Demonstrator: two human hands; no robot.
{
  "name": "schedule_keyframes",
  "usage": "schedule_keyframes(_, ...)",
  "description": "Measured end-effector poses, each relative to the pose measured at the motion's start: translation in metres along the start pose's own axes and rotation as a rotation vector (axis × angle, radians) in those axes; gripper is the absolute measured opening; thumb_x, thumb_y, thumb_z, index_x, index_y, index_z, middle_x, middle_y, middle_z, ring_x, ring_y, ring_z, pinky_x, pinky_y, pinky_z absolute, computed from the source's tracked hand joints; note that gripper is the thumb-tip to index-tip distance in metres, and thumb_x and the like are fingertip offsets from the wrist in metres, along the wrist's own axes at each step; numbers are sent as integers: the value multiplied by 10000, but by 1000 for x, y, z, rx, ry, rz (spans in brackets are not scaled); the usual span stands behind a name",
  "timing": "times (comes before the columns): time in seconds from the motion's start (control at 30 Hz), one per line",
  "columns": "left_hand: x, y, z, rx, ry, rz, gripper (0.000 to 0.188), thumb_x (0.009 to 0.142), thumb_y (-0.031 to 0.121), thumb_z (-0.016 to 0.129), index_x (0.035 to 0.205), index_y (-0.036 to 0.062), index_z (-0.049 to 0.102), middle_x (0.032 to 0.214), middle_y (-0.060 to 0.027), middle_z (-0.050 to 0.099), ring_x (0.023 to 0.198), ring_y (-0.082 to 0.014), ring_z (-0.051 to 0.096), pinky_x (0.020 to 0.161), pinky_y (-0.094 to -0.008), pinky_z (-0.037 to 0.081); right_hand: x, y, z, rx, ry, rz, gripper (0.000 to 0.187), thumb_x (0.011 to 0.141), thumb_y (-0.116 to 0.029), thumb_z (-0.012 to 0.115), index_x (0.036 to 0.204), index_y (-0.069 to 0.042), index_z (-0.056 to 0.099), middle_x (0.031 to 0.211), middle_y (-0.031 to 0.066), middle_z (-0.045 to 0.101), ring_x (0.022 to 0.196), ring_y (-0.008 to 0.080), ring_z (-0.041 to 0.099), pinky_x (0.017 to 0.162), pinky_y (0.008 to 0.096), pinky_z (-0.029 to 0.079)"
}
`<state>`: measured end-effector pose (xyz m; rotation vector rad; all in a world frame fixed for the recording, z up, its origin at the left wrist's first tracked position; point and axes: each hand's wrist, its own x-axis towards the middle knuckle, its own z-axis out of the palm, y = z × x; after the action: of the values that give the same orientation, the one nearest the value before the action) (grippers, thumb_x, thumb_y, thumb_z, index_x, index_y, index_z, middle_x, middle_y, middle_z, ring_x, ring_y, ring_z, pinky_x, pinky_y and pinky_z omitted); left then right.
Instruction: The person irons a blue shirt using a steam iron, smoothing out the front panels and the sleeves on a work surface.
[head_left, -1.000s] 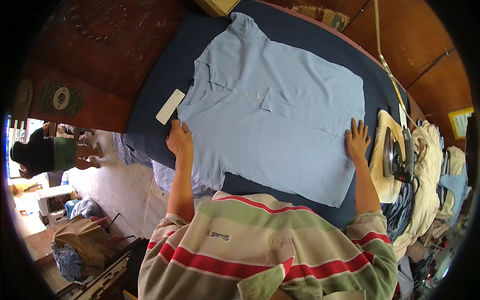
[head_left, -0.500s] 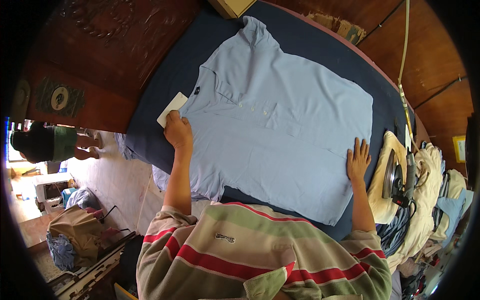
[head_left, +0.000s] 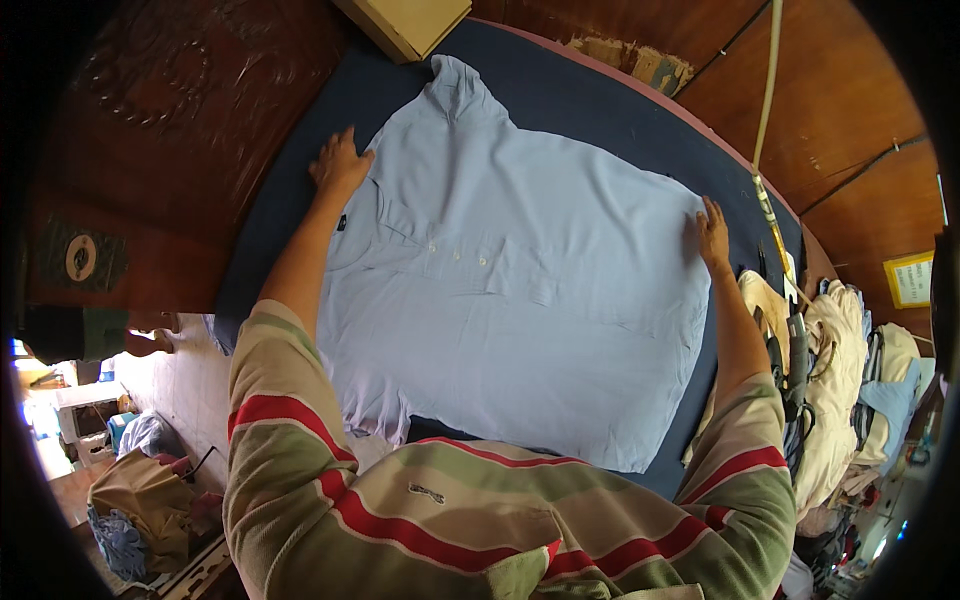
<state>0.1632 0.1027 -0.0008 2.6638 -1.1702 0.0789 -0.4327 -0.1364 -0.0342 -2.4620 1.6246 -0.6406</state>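
Observation:
A light blue short-sleeved shirt lies spread on a dark navy cloth-covered table, its collar end to the left and its hem to the right. Small pale buttons run down its placket. At the far shoulder, beside the neck opening, my left hand rests with fingers spread, the thumb side against the shirt's edge. My right hand lies along the hem at the far right, fingers stretched out and touching the cloth's edge. No object shows in either hand. The white card seen earlier is out of sight.
A cardboard box sits at the table's far edge. To the right, past my forearm, stands a partly hidden iron beside heaped clothes. A pale hose hangs there. Carved dark wood borders the left.
My left hand has moved farther out to the far shoulder and no longer shows the white card. My right hand has slid farther along the hem. The view has shifted.

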Motion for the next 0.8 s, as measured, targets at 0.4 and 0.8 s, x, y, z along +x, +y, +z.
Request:
schedule_keyframes(0.4, 97, 138, 19, -87, -183, 275, 563, 850, 462, 533, 1302, 135, 455, 1208, -143, 583, 1149, -337, 524, 957, -454, 382, -10, -53, 36, -239, 25, 121, 489, 959, -419, 362, 1399, -204, 376, 1432, 119, 378, 1333, 285, 325, 1063, 463, 238)
schedule_keyframes(0.8, 55, 131, 56, -47, 27, -16, 547, 893, 439, 468, 1401, 271, 356, 1486, -139, 259, 1378, -363, 206, 1013, -622, 224, -13, -45, 33, -298, 8, 166, 498, 962, -416, 362, 1415, -208, 353, 1441, 106, 367, 1339, 299, 311, 1071, 475, 218)
